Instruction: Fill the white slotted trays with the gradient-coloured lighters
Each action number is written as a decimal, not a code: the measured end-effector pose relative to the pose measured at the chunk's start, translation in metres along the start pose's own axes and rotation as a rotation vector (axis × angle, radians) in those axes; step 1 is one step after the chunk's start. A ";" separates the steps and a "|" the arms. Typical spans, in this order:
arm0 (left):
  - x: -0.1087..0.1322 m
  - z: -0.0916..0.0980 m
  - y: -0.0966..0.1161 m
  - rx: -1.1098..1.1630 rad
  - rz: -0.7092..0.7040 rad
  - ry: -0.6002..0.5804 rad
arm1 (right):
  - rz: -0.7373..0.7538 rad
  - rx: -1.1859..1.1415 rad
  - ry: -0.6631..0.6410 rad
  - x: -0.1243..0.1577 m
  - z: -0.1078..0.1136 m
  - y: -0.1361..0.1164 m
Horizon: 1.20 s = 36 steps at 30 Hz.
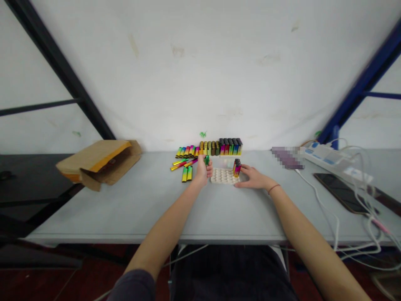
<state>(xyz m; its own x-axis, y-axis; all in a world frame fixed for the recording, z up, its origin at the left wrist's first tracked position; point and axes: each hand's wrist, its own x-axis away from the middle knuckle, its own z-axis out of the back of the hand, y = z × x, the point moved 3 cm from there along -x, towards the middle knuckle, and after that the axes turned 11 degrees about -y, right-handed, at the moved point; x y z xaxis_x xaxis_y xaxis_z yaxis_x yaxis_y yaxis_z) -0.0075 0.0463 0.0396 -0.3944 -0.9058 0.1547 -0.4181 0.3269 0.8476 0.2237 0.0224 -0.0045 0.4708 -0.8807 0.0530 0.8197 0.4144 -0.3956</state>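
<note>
Tray [223,181] has few lighters [237,168] at right end, rest unfilled; left hand [204,169] grasps green piece [206,159] beside tray; right hand [255,179], spread, at tray's right edge.

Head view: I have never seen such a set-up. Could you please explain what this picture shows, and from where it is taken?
No machine here: these are a person's bare hands, seen from a camera on that person's head. The left hand holds a green piece. The right hand is at the right end of a pale tray, by upright shiny pieces. Behind them on the table stand black-topped pieces; a cardboard box lies left, a power strip and a dark phone right.
</note>
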 end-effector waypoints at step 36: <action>0.006 -0.022 -0.024 -0.718 -0.523 -0.130 | -0.130 0.098 -0.022 0.006 0.007 -0.028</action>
<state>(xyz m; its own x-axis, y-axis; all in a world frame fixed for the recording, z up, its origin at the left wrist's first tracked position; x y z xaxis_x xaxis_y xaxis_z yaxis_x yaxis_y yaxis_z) 0.0184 0.0267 0.0314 -0.4048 -0.8396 -0.3622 0.0247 -0.4060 0.9136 0.2058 0.0075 0.0136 0.3647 -0.9236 0.1186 0.9017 0.3185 -0.2924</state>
